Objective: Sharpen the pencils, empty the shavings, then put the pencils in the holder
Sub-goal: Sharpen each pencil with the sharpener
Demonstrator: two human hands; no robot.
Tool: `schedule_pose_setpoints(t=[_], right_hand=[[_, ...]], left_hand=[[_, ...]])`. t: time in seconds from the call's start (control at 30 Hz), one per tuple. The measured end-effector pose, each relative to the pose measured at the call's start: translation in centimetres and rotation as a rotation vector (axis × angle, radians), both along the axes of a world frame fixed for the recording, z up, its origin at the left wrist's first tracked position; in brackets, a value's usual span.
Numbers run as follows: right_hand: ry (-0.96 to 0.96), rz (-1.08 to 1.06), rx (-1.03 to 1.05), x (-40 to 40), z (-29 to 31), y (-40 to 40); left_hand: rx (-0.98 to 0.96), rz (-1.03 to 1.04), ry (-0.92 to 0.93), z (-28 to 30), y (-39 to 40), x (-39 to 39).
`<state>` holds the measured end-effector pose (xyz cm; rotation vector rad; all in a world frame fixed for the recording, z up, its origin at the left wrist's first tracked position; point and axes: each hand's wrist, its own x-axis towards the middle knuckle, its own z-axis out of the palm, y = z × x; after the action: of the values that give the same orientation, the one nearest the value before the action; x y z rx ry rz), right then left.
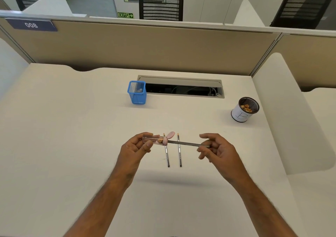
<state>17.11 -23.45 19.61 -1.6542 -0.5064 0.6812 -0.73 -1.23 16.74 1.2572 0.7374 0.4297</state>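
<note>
My left hand [135, 148] grips a clear pink sharpener [156, 139] with shavings inside and its pink lid flipped up. A dark pencil [187, 143] sticks sideways into the sharpener, and my right hand [215, 148] pinches its far end. Both hands hover above the desk's middle. Two sharpened pencils lie on the desk under them, one [167, 156] at the left and one [179, 151] at the right, tips pointing away from me. A blue mesh holder [137, 93] stands farther back. A white cup [244, 109] with shavings in it stands at the right.
An open cable tray [181, 87] is sunk into the white desk [72, 127] behind the holder. Beige partition walls [145, 46] close the back, and white dividers stand at both sides.
</note>
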Motion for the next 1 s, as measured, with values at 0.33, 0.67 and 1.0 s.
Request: schedule_pose_setpoints(t=[0.33, 0.67, 1.0], right_hand=[[-0.040, 0.049, -0.080, -0.2, -0.3, -0.2], [0.132, 0.119, -0.171, 0.6, 0.2, -0.3], [-0.016, 0.063, -0.073, 0.5, -0.1, -0.1]], left_hand=[[-0.017, -0.008, -0.002, -0.3, 0.3, -0.4], [0.003, -0.049, 0.025, -0.4, -0.7, -0.5], [0.006, -0.021, 0.020, -0.3, -0.3, -0.2]])
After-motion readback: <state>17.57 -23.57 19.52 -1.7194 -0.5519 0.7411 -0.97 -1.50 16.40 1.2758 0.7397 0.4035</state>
